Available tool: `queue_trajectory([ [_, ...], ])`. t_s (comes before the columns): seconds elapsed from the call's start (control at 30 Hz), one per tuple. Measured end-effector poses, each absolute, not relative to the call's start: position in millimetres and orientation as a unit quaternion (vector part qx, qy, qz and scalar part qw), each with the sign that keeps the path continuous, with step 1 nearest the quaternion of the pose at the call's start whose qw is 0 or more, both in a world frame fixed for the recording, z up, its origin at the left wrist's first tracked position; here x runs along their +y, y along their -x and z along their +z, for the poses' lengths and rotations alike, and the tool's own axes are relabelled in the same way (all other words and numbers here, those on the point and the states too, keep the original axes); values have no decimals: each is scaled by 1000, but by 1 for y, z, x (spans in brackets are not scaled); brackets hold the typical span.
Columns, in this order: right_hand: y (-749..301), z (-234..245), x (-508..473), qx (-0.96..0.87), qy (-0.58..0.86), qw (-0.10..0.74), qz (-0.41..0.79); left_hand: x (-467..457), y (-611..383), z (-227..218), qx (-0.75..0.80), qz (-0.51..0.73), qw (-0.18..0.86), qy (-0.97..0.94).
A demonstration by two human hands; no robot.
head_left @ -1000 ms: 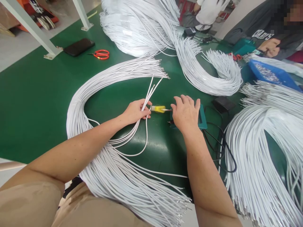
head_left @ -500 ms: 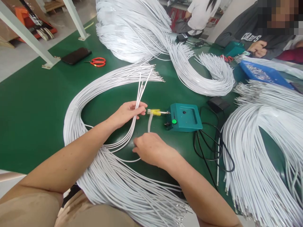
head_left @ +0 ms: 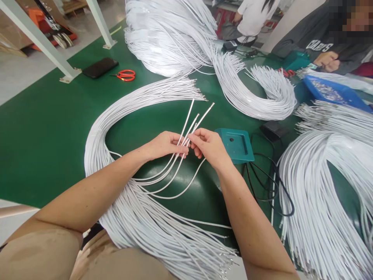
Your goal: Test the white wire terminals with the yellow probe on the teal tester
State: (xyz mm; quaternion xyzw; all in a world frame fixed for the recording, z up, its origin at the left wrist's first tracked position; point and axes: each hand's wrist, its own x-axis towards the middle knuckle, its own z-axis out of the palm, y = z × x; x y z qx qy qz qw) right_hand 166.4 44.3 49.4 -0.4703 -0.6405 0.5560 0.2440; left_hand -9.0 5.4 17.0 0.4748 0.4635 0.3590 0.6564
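Note:
In the middle of the head view my left hand [head_left: 167, 146] is closed around several thin white wires [head_left: 188, 118], their metal-tipped ends fanning up and to the right. My right hand [head_left: 208, 147] is close beside it, thumb and fingers pinched at these wires; one wire curves up from below and disappears behind this hand. Just behind my right hand sits a teal device [head_left: 237, 146] with a shallow recess on top. Its front and yellow tip are hidden by the hand. The wires come from a big white bundle [head_left: 96, 147] curving around my left arm.
A black phone [head_left: 100, 67] and red-handled scissors [head_left: 126, 75] lie at the back left. Other wire bundles [head_left: 171, 35] are behind and at right [head_left: 314, 186]. Black cables [head_left: 262, 186] trail beside the device. A blue tray [head_left: 335, 93] and a co-worker's hands [head_left: 328, 61] are at far right.
My right hand has moved up from below the device's yellow tip to the wires beside my left hand. The held wires now lean further right, and the camera view has shifted slightly.

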Motion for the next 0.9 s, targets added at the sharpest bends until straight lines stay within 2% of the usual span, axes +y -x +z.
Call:
queue_trajectory([
  [0.17, -161, 43, 41, -603, 436, 241, 623, 8, 13, 12, 488, 466, 597, -433],
  [0.37, -158, 41, 38, -602, 450, 214, 624, 8, 10, 9, 449, 522, 575, -442],
  [0.57, -158, 42, 41, -635, 485, 303, 519, 8, 7, 7, 494, 489, 537, -478],
  [0.73, -157, 39, 40, -616, 459, 315, 558, 7, 4, 3, 493, 453, 536, -515],
  [0.9, -157, 35, 42, -539, 439, 343, 632, 6, 1, 6, 478, 452, 580, -481],
])
